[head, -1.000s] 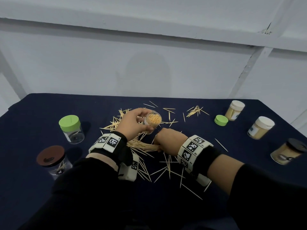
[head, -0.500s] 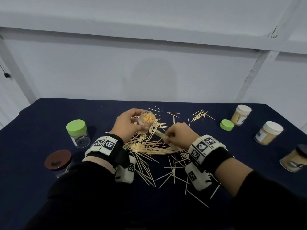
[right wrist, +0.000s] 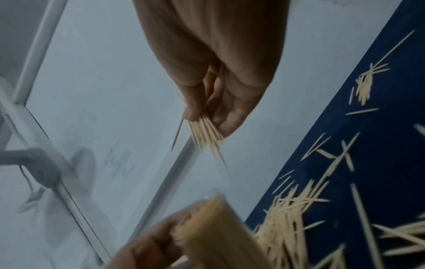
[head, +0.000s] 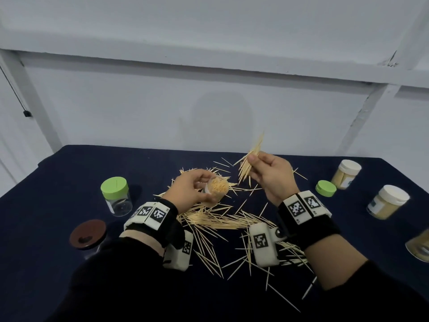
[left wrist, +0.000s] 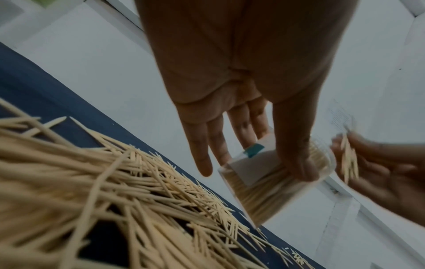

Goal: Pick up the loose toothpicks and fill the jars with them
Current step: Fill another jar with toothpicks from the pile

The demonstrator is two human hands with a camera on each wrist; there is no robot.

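Both hands raised over a dark desk (head: 69, 173) strewn with loose toothpicks (head: 216, 219).

The left hand (head: 188, 190) grips a clear open jar (head: 217, 190), tilted and packed with toothpicks, its fingers curled round the wall. The right hand (head: 270, 176) pinches a bundle of toothpicks (head: 249, 161) between thumb and fingertips, just beside the jar's mouth and above it. Capped jars stand at either side; a green lid (head: 325, 188) lies right.

The jar (head: 419, 246) at the head view's right edge is cut off; its lid is hidden.
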